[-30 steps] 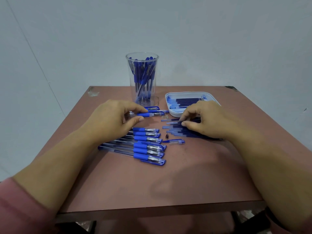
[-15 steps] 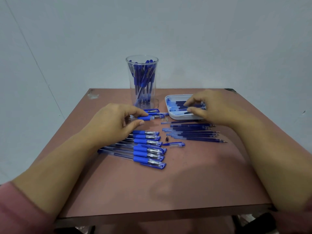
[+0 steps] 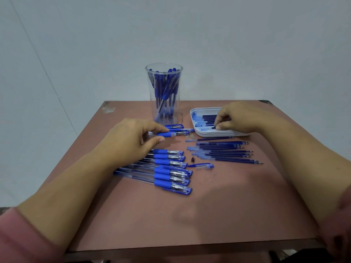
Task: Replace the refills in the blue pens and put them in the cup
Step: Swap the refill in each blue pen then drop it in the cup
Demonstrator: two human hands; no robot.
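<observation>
— Blue-gripped clear plastic pens (image 3: 164, 86): how many stand in the tall clear plastic cup (image 3: 151, 86) near the desk's far edge?
— A good bunch. Several more lie in a row (image 3: 169, 172) mid-desk, beside loose dark-blue refills (image 3: 224, 152); whether those pens are refilled, I can't tell.
— And the hands?
— The left hand (image 3: 129, 141) pinches one pen (image 3: 171, 134) between thumb and forefinger, just before the cup. The right hand (image 3: 241, 118) pinches a refill (image 3: 214, 128) in the white plastic tray (image 3: 201, 132) near the far right corner.
— Roughly midway, then.
</observation>
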